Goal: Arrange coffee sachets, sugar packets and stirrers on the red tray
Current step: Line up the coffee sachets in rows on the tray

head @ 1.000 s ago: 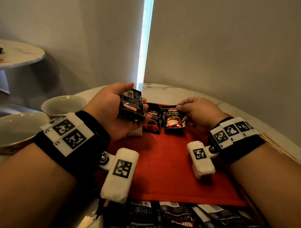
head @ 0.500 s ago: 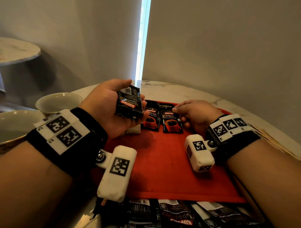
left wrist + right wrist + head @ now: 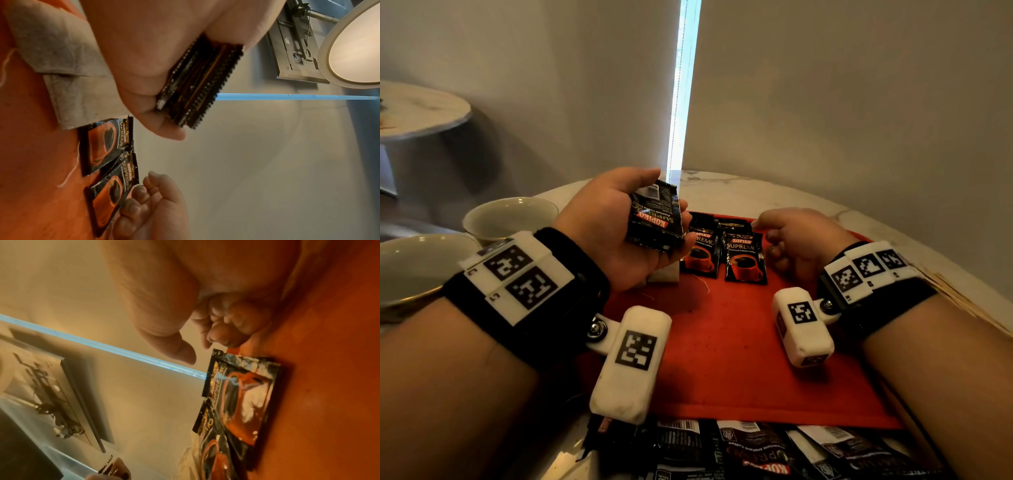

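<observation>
Gripping a small stack of glossy black coffee sachets (image 3: 655, 219), the left hand (image 3: 606, 226) hovers palm-up above the far-left part of the red tray (image 3: 722, 359). From the left wrist view, the stack (image 3: 197, 87) shows as several thin foil packets with saw-toothed sealed edges, pinched between thumb and fingers; the head view shows only the top one, printed with a red brand label. On the tray's far edge lie 2 flat rectangular sachets (image 3: 726, 255), side by side and slightly overlapping, each printed with a red coffee cup. The right hand (image 3: 796, 240) sits just beside the right one, its fingers curled inward and holding nothing; the right wrist view shows the fingertips (image 3: 218, 335) tucked near that sachet's (image 3: 242, 395) corner, though whether they touch it I cannot tell. A pale, fibrous paper packet (image 3: 68, 68) lies on the tray under the left hand, mostly hidden in the head view. The tray's surface is matte and flat, resting on a round marble-patterned table (image 3: 774, 195). More dark sachets (image 3: 756, 448) lie heaped along the tray's near edge. 2 smooth pale bowls (image 3: 506, 216) stand to the left.
</observation>
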Action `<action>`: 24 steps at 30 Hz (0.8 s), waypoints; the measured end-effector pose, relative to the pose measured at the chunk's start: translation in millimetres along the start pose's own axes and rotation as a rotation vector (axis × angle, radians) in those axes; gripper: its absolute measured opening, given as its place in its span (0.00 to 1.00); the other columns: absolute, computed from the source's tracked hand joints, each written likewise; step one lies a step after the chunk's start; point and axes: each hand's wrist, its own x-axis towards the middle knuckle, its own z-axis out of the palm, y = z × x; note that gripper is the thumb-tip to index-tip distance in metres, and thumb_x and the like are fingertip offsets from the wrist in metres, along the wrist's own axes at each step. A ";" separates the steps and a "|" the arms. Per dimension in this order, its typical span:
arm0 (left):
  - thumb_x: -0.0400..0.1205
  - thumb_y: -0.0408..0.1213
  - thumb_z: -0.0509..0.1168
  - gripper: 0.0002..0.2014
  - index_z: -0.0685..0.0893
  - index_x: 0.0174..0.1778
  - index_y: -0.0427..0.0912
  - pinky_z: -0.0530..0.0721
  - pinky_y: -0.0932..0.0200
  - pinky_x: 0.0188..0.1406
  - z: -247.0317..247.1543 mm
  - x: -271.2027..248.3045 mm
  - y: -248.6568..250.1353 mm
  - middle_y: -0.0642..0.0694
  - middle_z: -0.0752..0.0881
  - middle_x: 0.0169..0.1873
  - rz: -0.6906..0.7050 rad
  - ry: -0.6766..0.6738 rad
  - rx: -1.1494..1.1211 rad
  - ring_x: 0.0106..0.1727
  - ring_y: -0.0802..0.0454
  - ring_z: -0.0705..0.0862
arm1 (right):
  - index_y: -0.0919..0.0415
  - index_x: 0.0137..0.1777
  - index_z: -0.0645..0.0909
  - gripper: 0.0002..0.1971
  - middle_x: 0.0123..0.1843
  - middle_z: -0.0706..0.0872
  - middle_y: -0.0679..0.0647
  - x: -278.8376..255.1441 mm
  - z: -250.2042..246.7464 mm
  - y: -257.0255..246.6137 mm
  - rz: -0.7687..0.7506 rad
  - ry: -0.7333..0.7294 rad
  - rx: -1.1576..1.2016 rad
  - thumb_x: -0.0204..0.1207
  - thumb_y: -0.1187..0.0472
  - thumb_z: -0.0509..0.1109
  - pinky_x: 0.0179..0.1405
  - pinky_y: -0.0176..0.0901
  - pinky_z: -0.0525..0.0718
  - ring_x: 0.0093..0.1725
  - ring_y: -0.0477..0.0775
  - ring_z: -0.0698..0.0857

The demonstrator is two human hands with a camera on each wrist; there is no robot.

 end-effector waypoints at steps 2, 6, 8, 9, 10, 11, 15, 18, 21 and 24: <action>0.86 0.47 0.62 0.17 0.80 0.59 0.35 0.90 0.54 0.35 0.0 -0.1 0.4 0.41 0.85 0.39 -0.001 -0.006 0.002 0.33 0.48 0.86 | 0.57 0.42 0.78 0.06 0.26 0.71 0.50 -1.4 -1.9 -4.4 -0.017 0.034 -0.023 0.76 0.59 0.72 0.24 0.38 0.61 0.19 0.48 0.68; 0.85 0.47 0.63 0.18 0.80 0.61 0.35 0.89 0.53 0.34 -1.0 -0.3 1.1 0.41 0.85 0.41 -0.007 -0.009 -0.001 0.35 0.48 0.86 | 0.59 0.38 0.81 0.12 0.25 0.79 0.52 -13.4 -7.9 -15.5 0.006 -0.099 -0.201 0.81 0.54 0.67 0.23 0.38 0.70 0.21 0.50 0.76; 0.86 0.47 0.62 0.18 0.80 0.61 0.35 0.89 0.54 0.34 -1.2 -0.2 1.3 0.42 0.85 0.41 -0.007 -0.006 0.000 0.35 0.49 0.86 | 0.60 0.42 0.83 0.13 0.28 0.84 0.53 -20.0 -6.3 -17.8 0.062 -0.215 -0.247 0.83 0.53 0.65 0.27 0.40 0.75 0.24 0.51 0.81; 0.86 0.47 0.62 0.17 0.80 0.61 0.35 0.89 0.54 0.33 -0.9 -0.3 1.2 0.42 0.85 0.41 -0.008 -0.007 0.002 0.35 0.49 0.86 | 0.60 0.44 0.84 0.13 0.29 0.85 0.54 -22.0 -4.7 -17.6 0.075 -0.247 -0.270 0.84 0.53 0.65 0.29 0.41 0.77 0.25 0.52 0.83; 0.86 0.47 0.62 0.17 0.80 0.60 0.35 0.89 0.54 0.33 -0.4 -0.5 1.1 0.42 0.85 0.40 -0.010 -0.010 0.005 0.34 0.49 0.86 | 0.60 0.46 0.85 0.13 0.30 0.86 0.54 -22.4 -2.9 -16.7 0.074 -0.258 -0.288 0.84 0.54 0.64 0.30 0.42 0.77 0.27 0.52 0.83; 0.86 0.47 0.62 0.17 0.80 0.60 0.36 0.89 0.55 0.33 -0.2 -0.6 1.1 0.42 0.85 0.40 -0.011 -0.013 0.007 0.34 0.49 0.86 | 0.61 0.48 0.85 0.12 0.31 0.87 0.54 -21.8 -1.5 -15.6 0.064 -0.256 -0.299 0.84 0.54 0.64 0.31 0.42 0.78 0.27 0.52 0.84; 0.86 0.47 0.61 0.17 0.80 0.60 0.36 0.89 0.56 0.33 -0.7 -0.7 1.4 0.42 0.85 0.39 -0.016 -0.023 -0.005 0.34 0.49 0.85 | 0.63 0.51 0.87 0.12 0.32 0.87 0.55 -18.1 1.6 -12.9 0.029 -0.235 -0.303 0.83 0.56 0.65 0.28 0.42 0.78 0.26 0.51 0.82; 0.86 0.47 0.61 0.17 0.80 0.60 0.36 0.89 0.56 0.33 -0.6 -1.1 1.5 0.42 0.85 0.39 -0.017 -0.022 -0.008 0.33 0.49 0.86 | 0.63 0.51 0.88 0.12 0.31 0.85 0.55 -17.3 2.0 -12.1 0.009 -0.221 -0.294 0.82 0.56 0.66 0.25 0.41 0.76 0.25 0.50 0.80; 0.86 0.48 0.62 0.18 0.81 0.59 0.35 0.89 0.56 0.33 -0.1 -1.3 0.8 0.42 0.85 0.39 -0.012 -0.016 -0.001 0.34 0.49 0.86 | 0.61 0.48 0.89 0.10 0.31 0.85 0.54 -17.3 1.1 -12.0 -0.024 -0.189 -0.307 0.79 0.57 0.69 0.22 0.39 0.71 0.24 0.49 0.77; 0.84 0.48 0.63 0.19 0.82 0.58 0.34 0.89 0.56 0.34 -1.4 -1.0 1.0 0.42 0.85 0.40 -0.015 -0.025 -0.010 0.34 0.49 0.86 | 0.60 0.41 0.90 0.06 0.29 0.83 0.54 -15.5 0.8 -13.1 -0.062 -0.131 -0.272 0.75 0.59 0.73 0.23 0.39 0.65 0.23 0.50 0.73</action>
